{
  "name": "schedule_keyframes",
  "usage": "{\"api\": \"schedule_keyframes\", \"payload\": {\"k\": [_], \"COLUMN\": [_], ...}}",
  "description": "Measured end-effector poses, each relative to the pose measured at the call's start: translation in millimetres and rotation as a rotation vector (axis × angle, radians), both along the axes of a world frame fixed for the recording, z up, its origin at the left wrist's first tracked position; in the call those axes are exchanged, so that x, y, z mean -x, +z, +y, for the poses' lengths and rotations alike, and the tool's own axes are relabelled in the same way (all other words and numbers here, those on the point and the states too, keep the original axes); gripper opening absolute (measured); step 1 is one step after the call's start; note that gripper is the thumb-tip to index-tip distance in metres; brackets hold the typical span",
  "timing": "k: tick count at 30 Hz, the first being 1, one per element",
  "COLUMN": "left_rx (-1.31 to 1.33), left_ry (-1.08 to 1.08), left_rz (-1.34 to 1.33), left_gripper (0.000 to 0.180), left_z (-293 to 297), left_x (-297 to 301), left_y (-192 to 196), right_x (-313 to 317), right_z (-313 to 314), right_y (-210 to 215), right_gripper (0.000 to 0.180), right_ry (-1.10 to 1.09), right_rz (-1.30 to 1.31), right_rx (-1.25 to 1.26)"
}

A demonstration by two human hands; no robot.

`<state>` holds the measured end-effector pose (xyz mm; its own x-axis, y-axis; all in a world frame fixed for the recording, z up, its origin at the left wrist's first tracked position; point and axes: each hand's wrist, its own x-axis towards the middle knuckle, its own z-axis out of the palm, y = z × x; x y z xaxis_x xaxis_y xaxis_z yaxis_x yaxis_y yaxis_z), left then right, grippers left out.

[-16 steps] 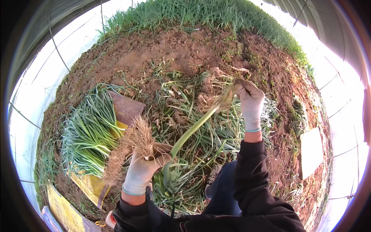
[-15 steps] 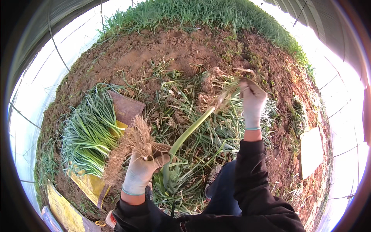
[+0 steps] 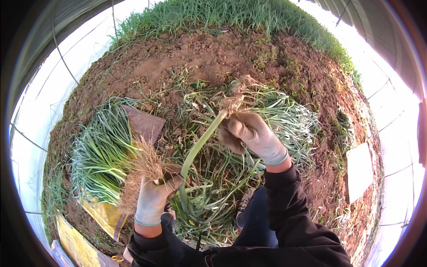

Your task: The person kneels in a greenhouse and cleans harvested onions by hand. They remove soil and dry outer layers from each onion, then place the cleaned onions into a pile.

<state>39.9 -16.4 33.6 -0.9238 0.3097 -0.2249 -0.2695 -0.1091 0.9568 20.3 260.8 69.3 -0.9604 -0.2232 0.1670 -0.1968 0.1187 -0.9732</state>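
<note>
My left hand (image 3: 153, 196), in a pale work glove with soiled fingers, is closed round green onions, their stringy brown roots (image 3: 149, 162) sticking up above the fist. One long pale-green onion stalk (image 3: 198, 149) slants up from this hand, its leaves hanging below. Loose dry skin and roots (image 3: 232, 104) cover the stalk's upper end. Right beside that end is my right hand (image 3: 255, 135), gloved likewise, with bent fingers partly smeared by motion; whether they grip anything cannot be made out.
To the left, a pile of green onions (image 3: 100, 151) lies on yellow and brown sacking (image 3: 144, 124). More onions (image 3: 289, 120) lie beyond my right hand, and leaf scraps (image 3: 222, 196) cover the soil round my feet. A pale board (image 3: 359, 171) rests at right; growing onions (image 3: 213, 18) stand behind.
My right hand has come down and left from the drawn-out dry skin to beside the stalk's root end. My left hand, still holding onions, has shifted slightly left, and the stalk stands steeper.
</note>
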Motion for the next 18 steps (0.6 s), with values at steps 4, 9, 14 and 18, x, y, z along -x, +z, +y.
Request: {"api": "schedule_keyframes", "payload": {"k": [4,9,14,18], "left_rx": [-0.013,-0.021,-0.05,0.021], "left_ry": [-0.004,-0.037,-0.062,-0.092], "left_rz": [-0.011,-0.01,-0.045,-0.024], "left_gripper": [0.028,0.032,0.033,0.036], "left_z": [-1.2,-2.4,0.9,-5.0], "left_x": [-0.7,0.0,0.5,1.8], "left_y": [2.5,-3.5,-1.5,-7.3], "right_x": [7.3,3.5,1.5,3.9], "right_z": [59.7,25.3,15.6,32.7], "right_y": [-11.7,-11.9,-15.3,-12.8], "right_gripper": [0.028,0.065,0.047,0.035], "right_ry": [-0.31,-0.524,-0.029,-0.55], "right_rz": [0.08,0.249,0.235,0.114], "right_rx": [0.654,0.053,-0.085,-0.149]}}
